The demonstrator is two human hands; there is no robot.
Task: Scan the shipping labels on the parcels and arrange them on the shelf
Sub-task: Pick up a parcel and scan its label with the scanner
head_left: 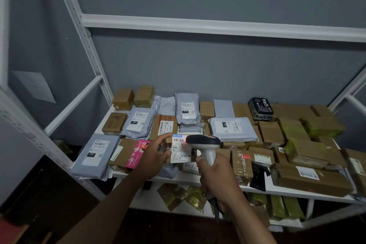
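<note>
Grey wall behind white shelf [198, 178] crowded with parcels; left hand [156, 156] grasps a labelled parcel [181, 149] at front edge, right hand [214, 176] clenches scanner [206, 144]; mailer [95, 154] reads "231".

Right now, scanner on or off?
On. The scanner, gripped by the right hand, throws a red glow on the label of the parcel that the left hand holds.
</note>
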